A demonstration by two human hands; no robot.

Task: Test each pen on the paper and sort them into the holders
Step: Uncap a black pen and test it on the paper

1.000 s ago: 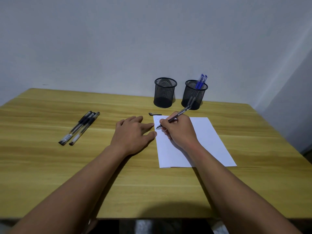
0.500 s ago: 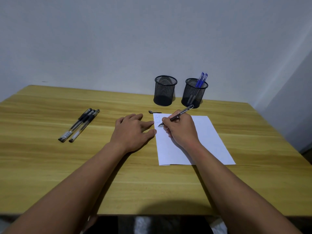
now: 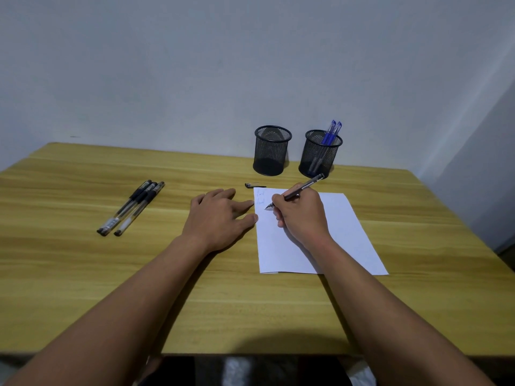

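A white sheet of paper lies on the wooden table. My right hand grips a black pen, its tip touching the paper's upper left part, just below two faint blue scribbles. My left hand rests flat on the table, fingertips at the paper's left edge. A black pen cap lies just above the paper's top left corner. Three black pens lie side by side on the left. Two black mesh holders stand at the back: the left holder looks empty, the right holder has blue pens.
A grey wall rises right behind the holders. The table's near edge runs across the bottom of the view, with dark floor below it. The table's right edge slants past the paper.
The pen tip has moved slightly down the paper below the earlier scribbles. My left hand has stayed flat beside the sheet.
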